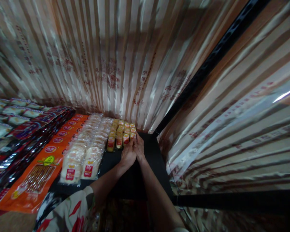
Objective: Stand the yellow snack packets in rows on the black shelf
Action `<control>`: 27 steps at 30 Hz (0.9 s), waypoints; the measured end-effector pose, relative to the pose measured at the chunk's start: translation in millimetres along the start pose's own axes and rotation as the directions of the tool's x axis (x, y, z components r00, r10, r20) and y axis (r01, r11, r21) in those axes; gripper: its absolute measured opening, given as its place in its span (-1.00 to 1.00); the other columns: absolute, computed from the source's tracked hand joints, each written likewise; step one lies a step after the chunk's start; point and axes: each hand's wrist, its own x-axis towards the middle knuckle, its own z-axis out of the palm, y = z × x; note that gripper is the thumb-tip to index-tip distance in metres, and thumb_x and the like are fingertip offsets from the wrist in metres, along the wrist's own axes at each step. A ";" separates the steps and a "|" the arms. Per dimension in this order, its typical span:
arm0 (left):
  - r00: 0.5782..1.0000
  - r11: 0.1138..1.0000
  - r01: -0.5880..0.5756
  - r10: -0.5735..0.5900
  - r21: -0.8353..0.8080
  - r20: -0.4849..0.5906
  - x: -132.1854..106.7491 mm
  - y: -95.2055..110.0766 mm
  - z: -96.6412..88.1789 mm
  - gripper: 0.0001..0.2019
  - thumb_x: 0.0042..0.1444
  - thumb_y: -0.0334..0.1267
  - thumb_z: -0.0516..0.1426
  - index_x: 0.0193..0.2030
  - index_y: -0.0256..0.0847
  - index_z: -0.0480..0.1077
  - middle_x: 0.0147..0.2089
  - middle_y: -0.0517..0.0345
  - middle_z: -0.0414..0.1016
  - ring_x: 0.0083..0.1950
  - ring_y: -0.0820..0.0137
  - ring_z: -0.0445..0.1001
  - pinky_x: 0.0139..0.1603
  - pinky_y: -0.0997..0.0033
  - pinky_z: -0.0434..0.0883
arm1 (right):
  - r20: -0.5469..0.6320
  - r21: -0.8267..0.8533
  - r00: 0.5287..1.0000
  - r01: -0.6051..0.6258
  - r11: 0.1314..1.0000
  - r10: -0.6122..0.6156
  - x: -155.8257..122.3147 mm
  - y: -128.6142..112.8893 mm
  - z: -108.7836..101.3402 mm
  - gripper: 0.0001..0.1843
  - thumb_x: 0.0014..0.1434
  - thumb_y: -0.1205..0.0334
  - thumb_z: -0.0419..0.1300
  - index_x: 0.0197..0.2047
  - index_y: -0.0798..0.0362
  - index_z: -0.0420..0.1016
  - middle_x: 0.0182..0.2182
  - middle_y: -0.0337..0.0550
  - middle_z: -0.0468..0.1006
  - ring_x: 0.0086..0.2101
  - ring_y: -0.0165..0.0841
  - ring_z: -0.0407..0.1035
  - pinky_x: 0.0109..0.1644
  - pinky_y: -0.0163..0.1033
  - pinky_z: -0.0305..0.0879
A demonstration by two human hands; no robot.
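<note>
Many dark-red and white packets [35,125]: lie in overlapping rows at the far left; their print is too blurred to read.
Orange packets [58,141]: overlap in one slanting row just beside them, the nearest showing brown sticks on its front.
Patterned sleeve [73,206]: covers the left upper arm at the bottom edge, pale with red and dark shapes.
Clear packets [90,154]: stand in two columns right of the orange row, pale rounds inside, red labels on the nearest.
Small yellow packs [119,139]: sit in four short columns on the black shelf, between the clear packets and its bare right end; red labels show on the front ones.
Left hand [129,155]: reaches the near end of the rightmost yellow column, fingers bent and close together; whether they grip a pack cannot be told.
Right hand [139,147]: meets the left at that column, fingers forward along its right side; its hold is equally unclear.
Black shelf [156,167]: shows bare beside the right forearm.
Black post [207,64]: slants up rightward from the shelf's back corner.
Striped sheeting [222,138]: hangs in folds at right and behind the goods.
</note>
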 end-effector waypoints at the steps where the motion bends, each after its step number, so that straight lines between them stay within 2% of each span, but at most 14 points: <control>1: 1.000 1.000 0.008 -0.008 0.017 0.006 -0.2 0.2 -0.5 -0.59 0.10 -0.38 0.00 0.12 -0.30 0.27 0.17 -0.09 0.32 0.20 0.24 0.26 0.27 0.18 0.12 | 0.000 0.000 1.000 -0.002 1.000 0.002 0.1 0.1 0.2 -0.44 0.17 -0.08 -0.21 -0.03 0.05 0.41 -0.03 -0.06 0.43 0.05 -0.25 0.18 0.19 -0.04 -0.01; 6: 1.000 0.994 -0.020 0.018 0.106 0.014 -5.2 -1.3 -1.6 -0.61 0.11 -0.39 -0.02 0.10 -0.31 0.29 0.15 -0.10 0.33 0.18 0.24 0.28 0.24 0.18 0.16 | -0.070 0.003 0.994 -0.080 0.997 0.080 -9.8 -3.0 -4.3 -0.43 0.17 -0.07 -0.15 0.06 0.10 0.34 0.04 0.01 0.37 0.10 -0.23 0.13 0.19 -0.03 0.00; 10: 0.999 0.991 -0.036 0.039 0.133 -0.017 -20.5 -8.2 -2.8 -0.63 0.10 -0.40 -0.04 0.06 -0.28 0.33 0.10 -0.05 0.38 0.13 0.26 0.32 0.21 0.22 0.20 | -0.115 0.026 0.986 -0.116 0.993 0.118 -31.4 -16.0 -11.7 -0.44 0.18 -0.03 -0.12 0.08 0.16 0.30 0.06 0.07 0.34 0.09 -0.22 0.16 0.18 -0.04 0.02; 14: 0.995 0.987 -0.093 0.095 0.132 -0.015 -54.3 -23.1 -9.7 -0.65 0.12 -0.40 -0.09 -0.01 -0.21 0.36 0.02 0.04 0.44 0.07 0.35 0.34 0.19 0.29 0.22 | -0.174 0.133 0.975 -0.113 0.985 0.135 -73.9 -34.3 -13.8 -0.51 0.19 0.01 -0.11 0.06 0.13 0.30 -0.01 0.04 0.41 -0.03 -0.28 0.30 0.07 -0.13 0.18; 17: 0.986 0.981 -0.166 0.164 0.097 0.021 -95.3 -37.6 -21.2 -0.65 0.12 -0.41 -0.12 -0.03 -0.20 0.36 -0.01 0.03 0.43 0.05 0.36 0.34 0.17 0.29 0.24 | -0.154 0.189 0.979 -0.101 0.977 0.131 -119.6 -47.7 -14.3 -0.57 0.21 0.04 -0.10 0.03 0.10 0.29 -0.10 -0.01 0.46 -0.11 -0.32 0.36 -0.02 -0.20 0.26; 20: 0.976 0.978 -0.207 0.203 0.042 0.078 -145.6 -53.8 -39.6 -0.64 0.11 -0.42 -0.13 -0.04 -0.19 0.36 -0.02 0.01 0.43 0.03 0.35 0.35 0.12 0.30 0.28 | -0.082 0.152 0.993 -0.077 0.985 0.091 -168.9 -61.0 -17.1 -0.63 0.22 0.08 -0.08 -0.04 0.08 0.35 -0.23 -0.06 0.50 -0.21 -0.33 0.39 -0.09 -0.20 0.29; 23: 0.959 0.977 -0.212 0.202 0.032 0.199 -190.8 -75.5 -62.5 -0.67 0.09 -0.41 -0.09 -0.07 -0.20 0.39 -0.04 -0.03 0.44 0.02 0.32 0.37 0.10 0.30 0.30 | 0.097 0.079 0.995 -0.036 0.996 0.028 -212.7 -74.8 -17.1 -0.70 0.22 0.14 -0.07 -0.15 0.04 0.42 -0.30 -0.09 0.52 -0.28 -0.33 0.41 -0.15 -0.22 0.31; 25: 0.954 0.984 -0.175 0.162 0.030 0.251 -211.0 -95.0 -77.8 -0.68 0.08 -0.39 -0.07 -0.11 -0.21 0.42 -0.02 -0.05 0.44 0.05 0.30 0.36 0.11 0.29 0.29 | 0.273 0.064 0.960 0.047 0.997 -0.063 -235.4 -82.3 -11.8 -0.71 0.22 0.18 -0.06 -0.19 0.03 0.45 -0.31 -0.09 0.53 -0.27 -0.33 0.41 -0.14 -0.22 0.31; 27: 0.976 0.997 -0.035 0.019 0.068 0.218 -221.9 -117.3 -91.6 -0.68 0.06 -0.39 -0.05 -0.09 -0.22 0.42 0.03 -0.05 0.43 0.08 0.28 0.35 0.15 0.25 0.26 | 0.429 0.040 0.896 0.103 0.994 -0.110 -252.4 -85.6 -2.0 -0.71 0.21 0.21 -0.06 -0.17 0.03 0.46 -0.27 -0.07 0.53 -0.22 -0.31 0.40 -0.09 -0.20 0.30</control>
